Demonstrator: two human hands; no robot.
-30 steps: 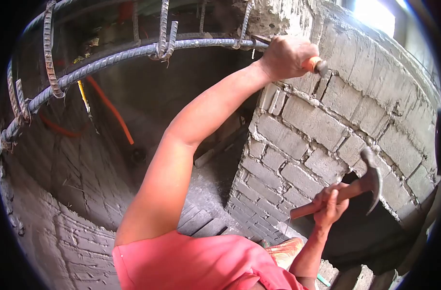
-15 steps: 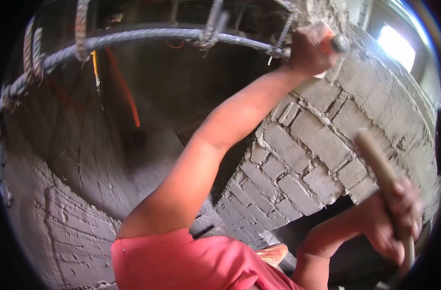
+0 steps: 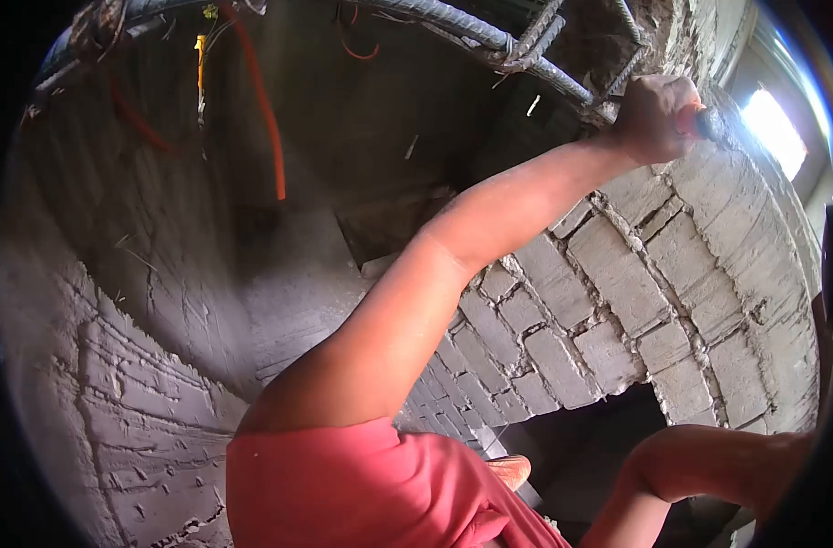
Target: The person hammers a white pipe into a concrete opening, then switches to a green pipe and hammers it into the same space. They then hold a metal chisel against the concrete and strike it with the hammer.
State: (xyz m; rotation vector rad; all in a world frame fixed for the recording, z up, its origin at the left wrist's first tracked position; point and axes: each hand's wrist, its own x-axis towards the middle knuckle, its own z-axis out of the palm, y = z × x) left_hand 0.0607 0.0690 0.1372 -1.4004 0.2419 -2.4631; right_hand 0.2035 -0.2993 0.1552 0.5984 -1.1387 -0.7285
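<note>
Though R hand unseen, L hand (image 3: pixel 655 117) fisted on orange-grip chisel (image 3: pixel 699 121), axis near-horiz., butt rightward.

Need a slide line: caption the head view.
Left hand grips an orange-handled tool beside grey steel rebar, above a grey brick wall.

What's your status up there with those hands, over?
Left hand clamped on orange-handled tool, at brick wall top. Right hand out of view, forearm only. Rebar close beside the grip.
</note>
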